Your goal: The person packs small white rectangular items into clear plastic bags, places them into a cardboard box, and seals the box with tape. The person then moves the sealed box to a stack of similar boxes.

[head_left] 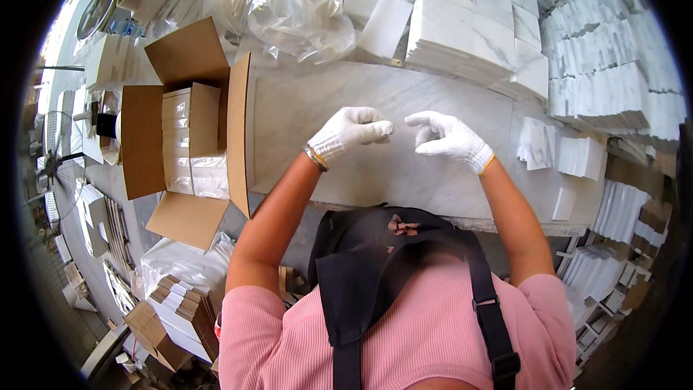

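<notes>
Both my hands wear white knit gloves and hover over the grey-white marble slab (375, 180) of the worktable. My left hand (351, 131) has its fingers curled together in a pinch, pointing right. A short gap away, my right hand (447, 137) pinches thumb to forefinger, pointing left. Nothing shows between the fingertips, though a thin clear film would be hard to make out. An open cardboard box (144, 144) lies at the slab's left edge, holding white wrapped tile packs (189, 146).
Crumpled clear plastic bags (296, 11) and white foam sheets (386, 25) lie at the back. Stacks of marble tiles (476, 18) fill the back right, with smaller tile piles (538, 143) right of my right hand. Flattened cartons (184, 300) sit lower left.
</notes>
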Action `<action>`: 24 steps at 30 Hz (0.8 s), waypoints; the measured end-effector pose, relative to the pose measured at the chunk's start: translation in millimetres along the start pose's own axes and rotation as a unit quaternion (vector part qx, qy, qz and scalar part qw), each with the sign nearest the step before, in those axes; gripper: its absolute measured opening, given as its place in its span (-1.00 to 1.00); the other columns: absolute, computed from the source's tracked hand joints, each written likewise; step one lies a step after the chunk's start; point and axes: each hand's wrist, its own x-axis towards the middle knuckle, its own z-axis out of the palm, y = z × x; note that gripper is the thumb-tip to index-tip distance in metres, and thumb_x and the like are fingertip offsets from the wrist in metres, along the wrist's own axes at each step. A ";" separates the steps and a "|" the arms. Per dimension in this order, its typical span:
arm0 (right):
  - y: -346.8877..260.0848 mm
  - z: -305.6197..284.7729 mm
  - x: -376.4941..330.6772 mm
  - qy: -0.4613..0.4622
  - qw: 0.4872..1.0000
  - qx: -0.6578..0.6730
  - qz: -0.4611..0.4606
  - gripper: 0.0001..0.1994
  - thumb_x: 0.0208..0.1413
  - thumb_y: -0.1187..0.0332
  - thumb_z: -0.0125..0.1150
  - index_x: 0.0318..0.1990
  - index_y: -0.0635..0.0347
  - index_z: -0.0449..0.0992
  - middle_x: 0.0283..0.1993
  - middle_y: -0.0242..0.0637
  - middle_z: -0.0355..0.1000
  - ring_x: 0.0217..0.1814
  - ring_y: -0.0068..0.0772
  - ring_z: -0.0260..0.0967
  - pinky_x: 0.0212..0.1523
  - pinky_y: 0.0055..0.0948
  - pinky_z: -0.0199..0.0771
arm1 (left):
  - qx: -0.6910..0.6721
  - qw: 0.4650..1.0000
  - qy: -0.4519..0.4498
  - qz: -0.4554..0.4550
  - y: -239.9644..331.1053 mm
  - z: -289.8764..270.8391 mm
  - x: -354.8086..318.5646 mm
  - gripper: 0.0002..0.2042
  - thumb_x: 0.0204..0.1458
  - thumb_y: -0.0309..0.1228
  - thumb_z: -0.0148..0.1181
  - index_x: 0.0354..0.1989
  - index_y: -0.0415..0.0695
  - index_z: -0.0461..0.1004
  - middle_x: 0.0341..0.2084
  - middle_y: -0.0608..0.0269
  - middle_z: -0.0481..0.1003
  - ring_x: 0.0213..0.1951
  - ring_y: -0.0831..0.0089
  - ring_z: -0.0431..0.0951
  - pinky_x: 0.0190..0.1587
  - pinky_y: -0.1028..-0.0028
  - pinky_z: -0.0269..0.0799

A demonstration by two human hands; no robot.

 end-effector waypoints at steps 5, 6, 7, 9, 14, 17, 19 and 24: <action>5.8 -3.9 -24.7 0.131 0.990 0.035 0.037 -0.47 0.09 0.48 0.42 0.25 0.23 0.46 -0.23 -0.39 0.56 -0.16 -0.60 0.49 -0.09 -0.50 0.53 | -0.025 0.998 0.046 -0.018 -9.5 5.9 9.8 -0.69 0.19 -0.15 0.34 -0.18 -0.18 0.65 -0.37 0.34 0.66 -0.30 0.62 0.59 -0.18 0.51 0.50; 10.2 -2.8 -25.2 0.155 0.987 0.039 0.034 -0.49 0.09 0.48 0.42 0.23 0.23 0.48 -0.24 -0.39 0.56 -0.16 -0.60 0.49 -0.11 -0.51 0.52 | -0.029 0.998 0.056 -0.013 -12.3 6.8 12.7 -0.68 0.19 -0.15 0.34 -0.18 -0.20 0.65 -0.39 0.34 0.66 -0.32 0.63 0.57 -0.20 0.50 0.49; 14.6 -1.9 -24.8 0.178 0.983 0.044 0.031 -0.50 0.09 0.48 0.42 0.22 0.22 0.49 -0.24 -0.39 0.57 -0.17 -0.61 0.49 -0.12 -0.52 0.52 | 0.000 0.997 0.072 -0.013 -14.7 7.9 16.4 -0.68 0.19 -0.14 0.33 -0.18 -0.19 0.66 -0.38 0.31 0.67 -0.32 0.59 0.59 -0.20 0.49 0.50; 22.6 1.4 -18.6 0.227 0.974 -0.008 0.025 -0.54 0.10 0.48 0.41 0.18 0.18 0.51 -0.25 -0.39 0.57 -0.19 -0.60 0.48 -0.14 -0.50 0.52 | 0.059 0.992 0.107 -0.011 -18.1 9.9 24.1 -0.68 0.18 -0.12 0.32 -0.18 -0.16 0.67 -0.38 0.25 0.68 -0.31 0.49 0.64 -0.19 0.46 0.51; 26.3 0.9 3.2 0.309 0.944 -0.115 -0.003 -0.56 0.07 0.42 0.44 0.14 0.09 0.55 -0.26 -0.37 0.58 -0.23 -0.55 0.49 -0.15 -0.46 0.53 | 0.363 0.884 0.258 0.139 -25.4 11.6 39.5 -0.76 0.08 -0.13 0.34 -0.31 -0.03 0.67 -0.29 0.19 0.65 -0.29 0.25 0.62 -0.22 0.28 0.50; 15.6 0.1 14.6 0.344 0.921 -0.182 -0.002 -0.56 0.05 0.40 0.45 0.13 0.07 0.55 -0.28 -0.38 0.58 -0.24 -0.54 0.50 -0.13 -0.44 0.54 | 0.456 0.819 0.305 0.171 -25.5 7.1 52.5 -0.79 -0.01 -0.16 0.38 -0.40 -0.03 0.66 -0.22 0.23 0.62 -0.20 0.18 0.60 -0.19 0.22 0.49; 19.8 -3.9 23.7 0.359 0.908 -0.213 -0.007 -0.57 0.05 0.42 0.42 0.13 0.08 0.55 -0.30 -0.41 0.57 -0.24 -0.57 0.49 -0.13 -0.45 0.54 | 0.476 0.787 0.328 0.216 -27.6 2.5 60.0 -0.80 -0.06 -0.19 0.42 -0.45 -0.03 0.64 -0.17 0.25 0.61 -0.14 0.17 0.58 -0.15 0.21 0.48; 26.5 -10.1 33.2 0.383 0.866 -0.322 -0.006 -0.54 0.04 0.26 0.44 0.14 -0.06 0.52 -0.24 -0.41 0.61 -0.21 -0.33 0.56 -0.08 -0.29 0.56 | 0.432 0.747 0.363 0.351 -37.4 -4.0 70.2 -0.79 -0.17 -0.24 0.51 -0.51 -0.04 0.60 -0.05 0.24 0.59 -0.02 0.11 0.54 -0.02 0.16 0.42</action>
